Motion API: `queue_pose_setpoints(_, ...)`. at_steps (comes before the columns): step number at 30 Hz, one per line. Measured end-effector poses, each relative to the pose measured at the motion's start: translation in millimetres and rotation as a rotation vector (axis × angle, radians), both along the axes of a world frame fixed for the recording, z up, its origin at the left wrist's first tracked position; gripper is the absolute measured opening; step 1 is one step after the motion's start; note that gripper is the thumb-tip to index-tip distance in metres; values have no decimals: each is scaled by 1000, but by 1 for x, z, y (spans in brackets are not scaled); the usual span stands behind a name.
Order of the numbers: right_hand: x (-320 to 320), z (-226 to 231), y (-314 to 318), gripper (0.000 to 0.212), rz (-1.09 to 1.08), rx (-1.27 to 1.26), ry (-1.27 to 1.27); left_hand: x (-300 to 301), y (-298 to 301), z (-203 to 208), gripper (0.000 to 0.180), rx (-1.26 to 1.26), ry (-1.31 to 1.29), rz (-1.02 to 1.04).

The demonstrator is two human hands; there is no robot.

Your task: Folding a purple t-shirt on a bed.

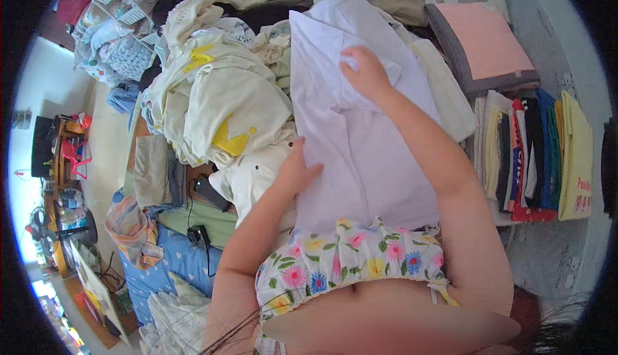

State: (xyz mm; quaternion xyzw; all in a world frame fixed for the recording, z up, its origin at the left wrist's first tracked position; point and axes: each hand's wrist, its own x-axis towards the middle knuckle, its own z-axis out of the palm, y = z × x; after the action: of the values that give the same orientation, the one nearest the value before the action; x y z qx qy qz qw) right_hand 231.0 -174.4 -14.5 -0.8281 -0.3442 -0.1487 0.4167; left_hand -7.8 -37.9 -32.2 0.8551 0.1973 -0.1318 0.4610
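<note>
— Pale wall [46, 88] off to the left, and a grey, faintly patterned surface [547, 258] bending along the right rim. What is biggest between them?

— That heap of clothes [248, 104]: soft, rumpled, mostly creamy white, with flat yellow patches on some of the fabric.

— And closest to the person?

— One pale lilac cloth [393, 168], thin and smooth, laid lengthwise in front of the ruffled floral top [360, 249] the person wears, just right of the heap. A long crease runs down it, while the far part gathers in looser folds.

— What is over on the right?

— Folded clothes in a row [531, 152], standing on edge like thin slabs, with yellow at the outer end. Beyond them lies a squarish cushion [479, 39], pink with a dark grey border.

— How are the hands?

— Both spread. The right hand [368, 75] lies over the cloth's far part, thumb and forefinger apart. The left hand [299, 169] is at its left edge, thumb wide of the forefinger, the other fingers hidden.

— Anything smaller?

— A hard black box [198, 234] with a thin cable, left of the left forearm.
</note>
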Motion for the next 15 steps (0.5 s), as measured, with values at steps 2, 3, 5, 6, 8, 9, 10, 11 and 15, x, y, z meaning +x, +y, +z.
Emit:
queue_pose_setpoints(2, 29, 7, 16, 28, -98, -118, -109, -18, -7, 4, 77, 35, -1, -24)
queue_pose_setpoints(3, 39, 11, 21, 30, -208, -237, -212, -25, -10, 9, 77, 17, 9, -27)
queue_pose_setpoints(5, 52, 14, 34, 32, -206, -327, -289, -43, -11, 6, 77, 4, 16, -16)
queue_pose_setpoints(6, 57, 16, 38, 34, -214, -422, -361, -51, -11, -3, 76, -52, -50, -8)
queue_pose_setpoints(8, 65, 21, 44, 37, -183, -573, -290, -60, -14, -1, 76, -110, -114, 2)
queue_pose_setpoints(9, 69, 22, 45, 39, -159, -725, -212, -64, -18, 1, 74, -107, -49, 3)
queue_pose_setpoints(10, 69, 24, 47, 39, -152, -730, -210, -67, -22, 7, 72, -106, 20, 7)
queue_pose_setpoints(11, 70, 26, 49, 38, -158, -764, -212, -69, -25, 11, 72, -112, 26, 11)
queue_pose_setpoints(15, 72, 23, 48, 33, -115, -746, -288, -84, -33, 3, 73, -30, -85, 16)
